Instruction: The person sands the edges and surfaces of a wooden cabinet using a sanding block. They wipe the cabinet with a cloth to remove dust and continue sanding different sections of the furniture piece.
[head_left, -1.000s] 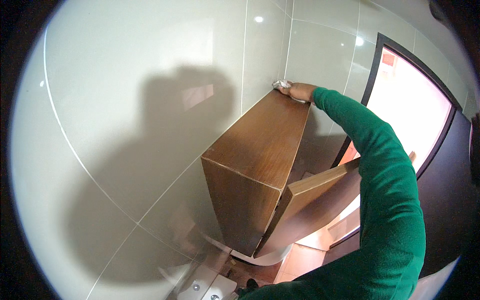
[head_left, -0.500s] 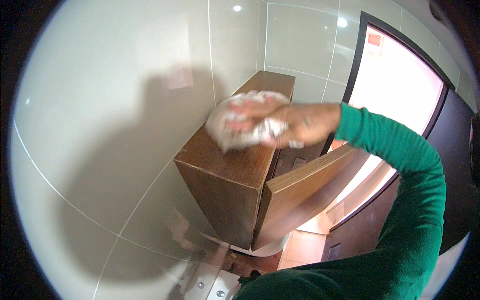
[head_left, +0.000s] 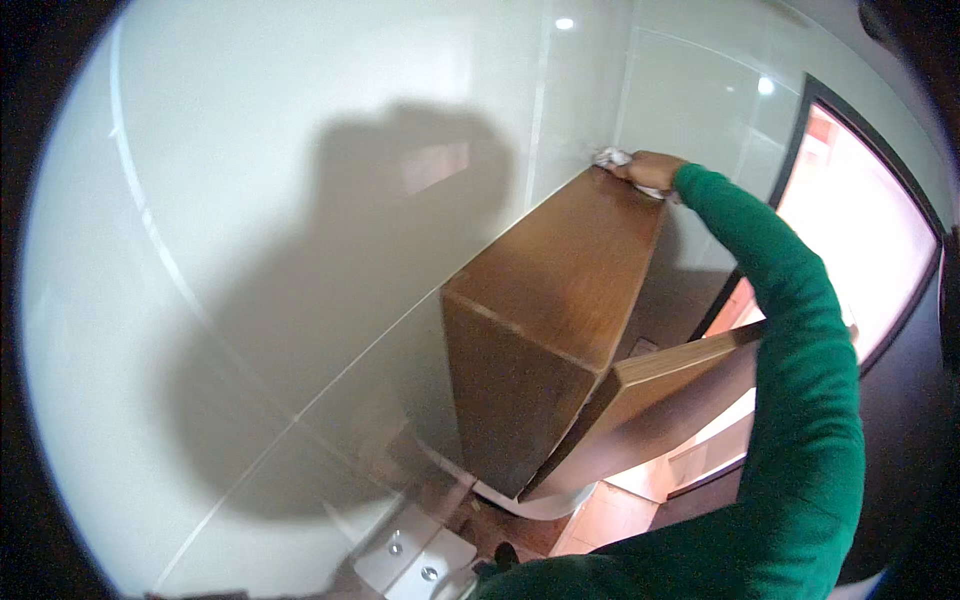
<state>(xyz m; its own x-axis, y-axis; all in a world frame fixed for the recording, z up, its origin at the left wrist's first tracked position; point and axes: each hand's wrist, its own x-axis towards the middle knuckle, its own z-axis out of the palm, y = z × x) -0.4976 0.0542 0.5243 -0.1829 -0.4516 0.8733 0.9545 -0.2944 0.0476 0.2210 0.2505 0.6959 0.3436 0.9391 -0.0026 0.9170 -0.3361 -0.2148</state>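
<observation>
My right hand [head_left: 652, 172] is at the far end of a brown wooden wall cabinet's top [head_left: 560, 270]. Its fingers are closed on a crumpled white cloth [head_left: 612, 157], which touches the top near the wall corner. Part of the cloth bulges out below the hand. The green-sleeved right arm [head_left: 800, 340] arches over the cabinet's door [head_left: 660, 390], which stands ajar on the right side. My left hand is out of the picture.
Glossy pale tiles [head_left: 250, 230] line the wall on the left and carry a large shadow. A dark-framed doorway [head_left: 850, 220] opens brightly at the right. Below are a curved white rim [head_left: 535, 507] and a white surface with a round metal button [head_left: 430, 574].
My right hand has slid the cloth from the middle of the cabinet top to its far end. The view has shifted, so the cabinet sits farther right and lower.
</observation>
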